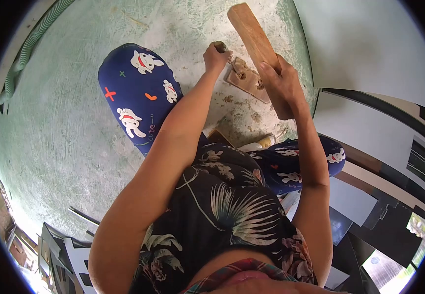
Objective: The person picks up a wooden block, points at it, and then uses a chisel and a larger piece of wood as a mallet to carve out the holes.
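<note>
My right hand [283, 83] is closed round a long, thick wooden block [252, 34], which slants from upper left down past my wrist. My left hand [216, 60] is wrapped round a short, dark greenish object with a round end [220, 46]; its kind is not clear. Just right of that hand, a small flat wooden board [236, 78] lies on the floor, with rough brown pieces [242, 73] on it. The raised block partly covers the board's right side.
Dusty green concrete floor [65, 122] surrounds my bent knees, with brown crumbs near the board. Pale panels [369, 44] and stacked boards [364, 171] stand on the right. A ribbed green hose [28, 49] runs along the upper left. More dark panels [58, 250] lean at the lower left.
</note>
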A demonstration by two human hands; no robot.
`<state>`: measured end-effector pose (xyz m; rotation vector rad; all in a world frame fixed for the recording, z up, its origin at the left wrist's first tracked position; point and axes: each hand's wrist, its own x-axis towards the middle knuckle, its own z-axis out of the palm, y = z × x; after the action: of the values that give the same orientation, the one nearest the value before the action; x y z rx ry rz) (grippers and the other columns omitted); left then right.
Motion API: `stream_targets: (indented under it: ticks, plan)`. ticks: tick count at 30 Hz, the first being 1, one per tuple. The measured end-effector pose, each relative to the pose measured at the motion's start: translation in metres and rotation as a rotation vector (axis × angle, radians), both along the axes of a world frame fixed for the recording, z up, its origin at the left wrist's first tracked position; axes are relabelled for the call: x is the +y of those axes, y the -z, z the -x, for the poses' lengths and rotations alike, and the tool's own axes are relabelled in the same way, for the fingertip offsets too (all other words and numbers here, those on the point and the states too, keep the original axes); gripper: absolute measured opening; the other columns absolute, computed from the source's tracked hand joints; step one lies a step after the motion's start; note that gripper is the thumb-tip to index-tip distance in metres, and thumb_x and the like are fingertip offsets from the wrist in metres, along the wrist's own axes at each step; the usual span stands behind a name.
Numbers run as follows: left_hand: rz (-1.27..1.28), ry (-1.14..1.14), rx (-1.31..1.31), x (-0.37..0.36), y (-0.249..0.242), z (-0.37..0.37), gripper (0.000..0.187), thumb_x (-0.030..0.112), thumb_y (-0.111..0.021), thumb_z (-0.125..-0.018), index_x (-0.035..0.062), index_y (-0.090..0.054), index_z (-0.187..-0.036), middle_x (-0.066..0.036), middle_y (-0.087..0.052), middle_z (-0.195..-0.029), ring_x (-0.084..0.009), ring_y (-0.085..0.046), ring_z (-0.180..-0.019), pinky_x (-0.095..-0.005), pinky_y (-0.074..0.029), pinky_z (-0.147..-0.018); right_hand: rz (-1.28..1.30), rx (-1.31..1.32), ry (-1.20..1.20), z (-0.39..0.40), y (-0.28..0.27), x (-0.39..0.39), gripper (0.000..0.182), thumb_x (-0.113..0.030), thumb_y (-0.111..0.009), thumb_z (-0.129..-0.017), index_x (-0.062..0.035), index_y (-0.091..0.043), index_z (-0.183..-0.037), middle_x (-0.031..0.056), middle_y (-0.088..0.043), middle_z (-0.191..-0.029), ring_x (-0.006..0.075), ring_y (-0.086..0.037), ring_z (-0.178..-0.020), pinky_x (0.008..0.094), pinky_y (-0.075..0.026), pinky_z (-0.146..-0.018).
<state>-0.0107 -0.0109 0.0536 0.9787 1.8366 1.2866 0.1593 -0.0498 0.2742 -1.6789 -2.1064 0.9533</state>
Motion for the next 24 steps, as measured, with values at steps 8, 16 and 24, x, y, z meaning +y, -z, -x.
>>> stream_targets:
  ticks: [8,16,24]
  plan:
    - [0.021,0.057,0.077,0.001,-0.043,0.001,0.047,0.029,-0.081,-0.068,0.0001,-0.059,-0.099,-0.013,-0.066,-0.089,-0.0258,-0.065,-0.083,-0.037,-0.052,-0.075,0.009,-0.034,0.119,-0.043,-0.001,-0.017,0.052,-0.036,-0.063,-0.085,0.0041,-0.059,-0.117,0.0229,-0.068,-0.087,0.028,-0.068,-0.081,0.0377,-0.052,-0.073]
    - [-0.035,0.084,0.095,0.004,-0.039,0.004,0.044,0.025,-0.08,-0.069,-0.0012,-0.058,-0.097,-0.013,-0.064,-0.084,-0.0213,-0.066,-0.071,-0.0333,-0.056,-0.061,-0.048,0.024,0.203,-0.057,0.001,-0.007,0.057,-0.043,-0.064,-0.084,0.0047,-0.059,-0.116,0.0241,-0.067,-0.087,0.0279,-0.068,-0.082,0.0387,-0.052,-0.073]
    - [-0.057,0.056,0.058,0.002,-0.029,-0.002,0.042,0.02,-0.081,-0.07,-0.0036,-0.056,-0.094,-0.013,-0.064,-0.078,-0.0191,-0.066,-0.06,-0.0304,-0.057,-0.053,-0.009,0.013,0.197,-0.043,-0.004,-0.011,0.053,-0.036,-0.066,-0.084,0.0033,-0.059,-0.119,0.0217,-0.068,-0.087,0.025,-0.068,-0.079,0.0361,-0.052,-0.072]
